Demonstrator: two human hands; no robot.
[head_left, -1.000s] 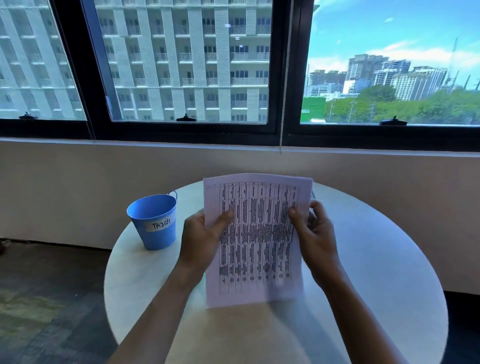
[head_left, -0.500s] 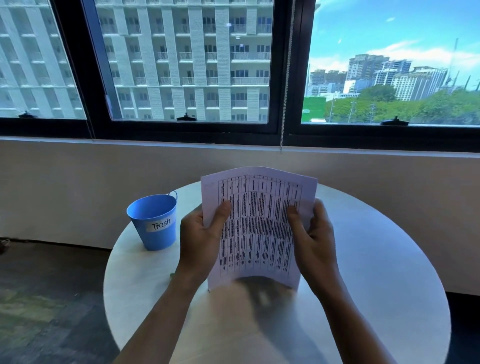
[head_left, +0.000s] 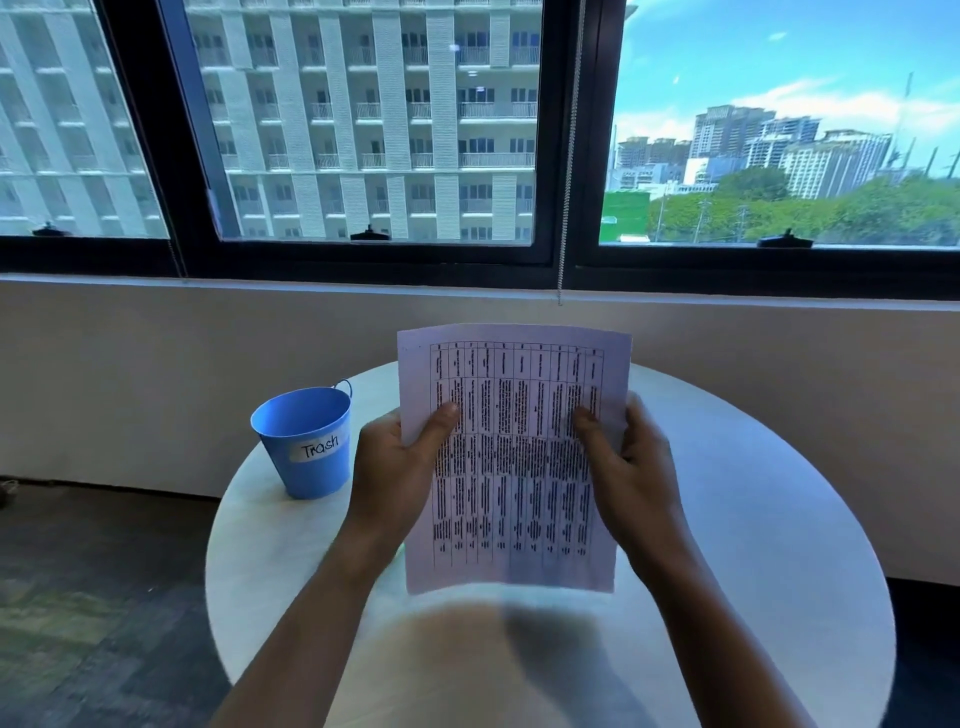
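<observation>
A white sheet of paper (head_left: 514, 457) printed with a table of black text is held upright above the round white table (head_left: 753, 545). My left hand (head_left: 395, 467) grips its left edge, thumb on the printed face. My right hand (head_left: 631, 467) grips the right edge the same way, its fingers behind the sheet. The sheet bows slightly towards me. A blue bucket (head_left: 306, 441) with a white label reading "Trash" stands on the table to the left of my left hand.
A low beige wall (head_left: 156, 374) runs behind the table under black-framed windows (head_left: 571, 260). A bead cord (head_left: 563, 208) hangs from the window frame above the sheet. Dark carpet (head_left: 93, 597) lies to the left of the table.
Both hands have lifted the sheet higher and more upright, off the tabletop. The grip on both edges is unchanged. The bucket has not moved.
</observation>
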